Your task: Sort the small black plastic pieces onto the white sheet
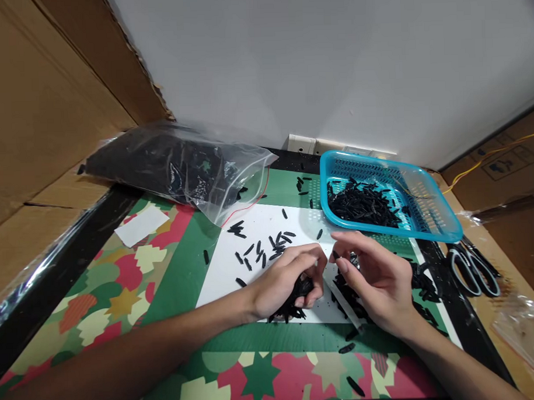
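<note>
My left hand [291,275] is curled round a bunch of small black elongated pieces [302,287], some of which hang out under the palm above a heap on the white sheet [213,289]. Close beside it, my right hand [375,278] pinches one black piece [336,255] between thumb and fingertips. The two hands are nearly touching. Below the right hand lie more black pieces [346,290] and a narrow white strip [346,305]. Scattered black pieces [277,243] rest on the sheet beyond my left hand. I cannot tell what the pieces are made of.
A blue plastic basket [454,225] holding many black pieces stands at the back right. Scissors [473,268] lie right of it, with a clear bag [525,331] nearer. A zip bag full of dark material [169,162] lies back left. Cardboard [47,73] and the wall [310,64] bound the space.
</note>
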Action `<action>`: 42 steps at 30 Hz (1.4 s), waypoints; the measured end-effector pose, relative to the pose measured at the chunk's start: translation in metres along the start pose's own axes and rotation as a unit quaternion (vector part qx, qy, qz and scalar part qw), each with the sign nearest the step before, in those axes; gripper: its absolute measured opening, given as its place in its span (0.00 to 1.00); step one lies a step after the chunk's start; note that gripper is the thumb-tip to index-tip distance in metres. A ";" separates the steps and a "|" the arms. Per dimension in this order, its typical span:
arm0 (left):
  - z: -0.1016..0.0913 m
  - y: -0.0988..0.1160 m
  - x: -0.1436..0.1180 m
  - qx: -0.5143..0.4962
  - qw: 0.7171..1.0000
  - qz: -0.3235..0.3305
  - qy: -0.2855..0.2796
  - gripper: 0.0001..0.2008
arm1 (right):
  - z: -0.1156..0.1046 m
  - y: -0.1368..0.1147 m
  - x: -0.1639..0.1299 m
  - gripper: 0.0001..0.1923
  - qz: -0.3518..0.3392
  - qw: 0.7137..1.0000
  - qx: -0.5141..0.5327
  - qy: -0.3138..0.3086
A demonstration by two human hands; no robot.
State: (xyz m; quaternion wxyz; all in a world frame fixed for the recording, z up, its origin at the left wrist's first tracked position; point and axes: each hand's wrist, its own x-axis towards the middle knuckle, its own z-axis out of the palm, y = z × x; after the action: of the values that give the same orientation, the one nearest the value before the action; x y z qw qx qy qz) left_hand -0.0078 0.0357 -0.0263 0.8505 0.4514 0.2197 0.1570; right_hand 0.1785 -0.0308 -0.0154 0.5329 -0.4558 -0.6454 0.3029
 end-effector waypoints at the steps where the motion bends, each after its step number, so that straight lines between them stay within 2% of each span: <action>1: -0.001 0.000 0.000 -0.002 1.000 0.004 -0.007 0.15 | 0.000 0.000 0.001 0.17 -0.003 1.000 0.003 -0.002; 5: -0.002 0.003 0.001 -0.026 0.999 0.008 -0.017 0.14 | -0.001 0.001 0.004 0.11 0.023 0.998 0.044 0.028; 8: -0.003 0.004 0.000 -0.042 0.999 0.010 -0.019 0.15 | -0.004 0.003 0.007 0.08 0.029 0.998 0.036 0.039; 13: -0.002 0.004 -0.001 -0.059 0.998 0.013 -0.028 0.13 | -0.009 0.008 0.008 0.07 0.022 0.999 -0.007 0.031; 22: -0.001 0.003 0.001 -0.048 0.999 0.020 -0.009 0.15 | -0.012 0.011 0.007 0.03 0.059 0.998 -0.026 0.004; 42: -0.001 0.003 0.001 -0.060 0.998 0.034 0.000 0.14 | -0.013 0.010 0.007 0.07 0.079 0.997 -0.005 -0.020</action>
State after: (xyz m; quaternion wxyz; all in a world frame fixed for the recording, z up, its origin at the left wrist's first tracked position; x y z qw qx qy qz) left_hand -0.0073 0.0386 -0.0249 0.8700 0.4072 0.1944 0.1986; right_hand 0.1937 -0.0219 -0.0182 0.4924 -0.5016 -0.6194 0.3496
